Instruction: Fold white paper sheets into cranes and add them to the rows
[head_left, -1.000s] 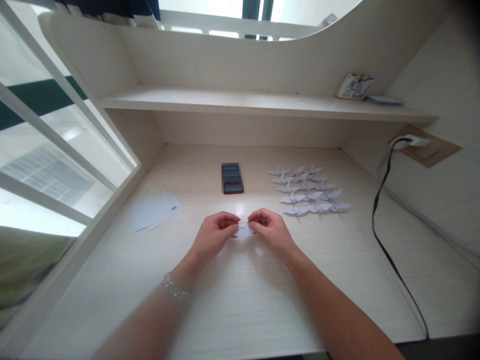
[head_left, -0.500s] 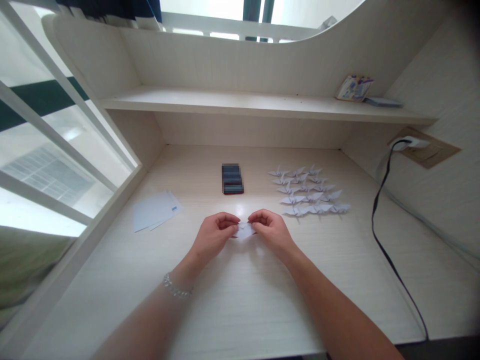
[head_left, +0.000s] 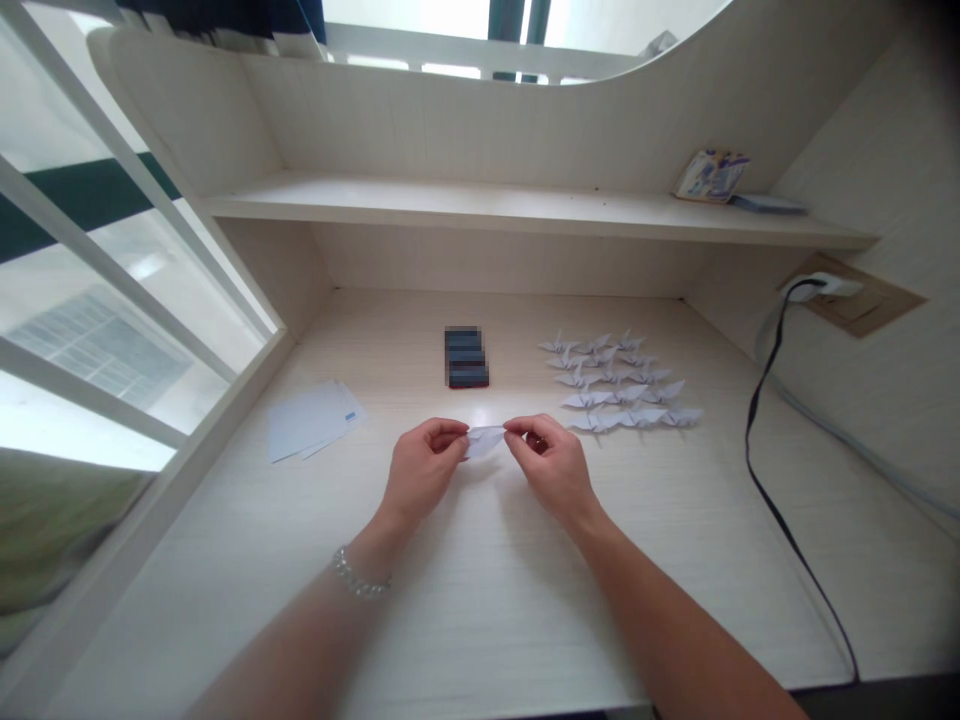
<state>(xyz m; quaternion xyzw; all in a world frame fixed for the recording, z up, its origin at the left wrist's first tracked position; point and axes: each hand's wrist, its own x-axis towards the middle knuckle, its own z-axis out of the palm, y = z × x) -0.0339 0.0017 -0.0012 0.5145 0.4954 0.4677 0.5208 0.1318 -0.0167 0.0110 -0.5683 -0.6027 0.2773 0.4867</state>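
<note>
Between my two hands is a small folded piece of white paper (head_left: 486, 440), raised a little off the desk. My left hand (head_left: 426, 462) pinches its left end between thumb and fingers. At the opposite end, my right hand (head_left: 551, 462) grips it with the thumb and index finger. Fingers cover both ends of the paper. To the right of my right hand stand several folded paper cranes (head_left: 619, 380) in rows. White paper sheets (head_left: 311, 420) lie overlapping on the left of the desk.
A dark phone-like object (head_left: 466, 357), its face pixelated, lies beyond my hands. A black cable (head_left: 757, 440) runs from a wall socket (head_left: 855, 295) down the desk's right side. Above the back is a shelf (head_left: 480, 205) with a small printed packet (head_left: 711, 176). White bars stand at left.
My hands have drawn slightly apart, the left one moving left. The folded paper between them has tilted and now shows a narrower, longer shape.
</note>
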